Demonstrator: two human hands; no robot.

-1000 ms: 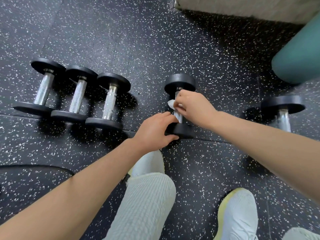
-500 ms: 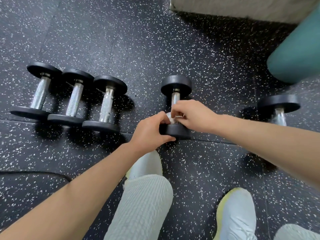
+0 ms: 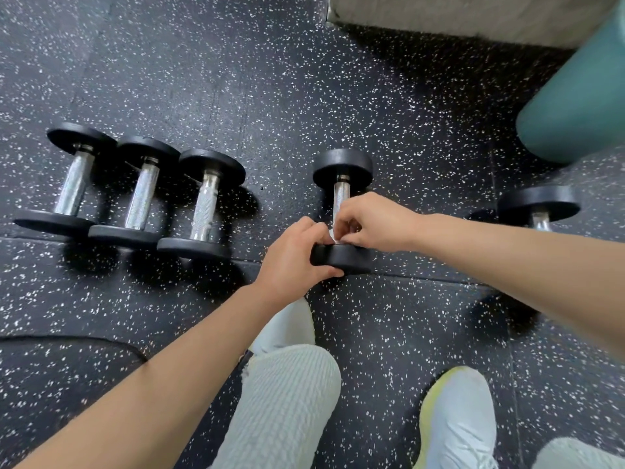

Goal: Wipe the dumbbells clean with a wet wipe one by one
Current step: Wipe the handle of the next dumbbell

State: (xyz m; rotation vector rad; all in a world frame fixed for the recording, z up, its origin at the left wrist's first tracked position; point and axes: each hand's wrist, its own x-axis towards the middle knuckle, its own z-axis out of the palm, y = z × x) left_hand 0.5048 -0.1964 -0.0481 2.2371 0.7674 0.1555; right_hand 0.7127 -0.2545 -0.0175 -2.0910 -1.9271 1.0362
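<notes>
Dumbbell (image 3: 342, 170), lone, right of the row of three dumbbells (image 3: 135, 194): heavy, rigid, apt to roll. Left hand (image 3: 294, 255) clamps its near black head; best hold there. Right hand (image 3: 375, 221) pinches wet wipe (image 3: 333, 235), soft and limp, on the knurled chrome handle.

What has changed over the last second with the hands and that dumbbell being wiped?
The right hand, pinching the wet wipe, slid down the metal handle from near the far weight to just above the near weight. The left hand kept gripping that near weight. The dumbbell itself, the three dumbbells on the left and the one on the right stayed put.
</notes>
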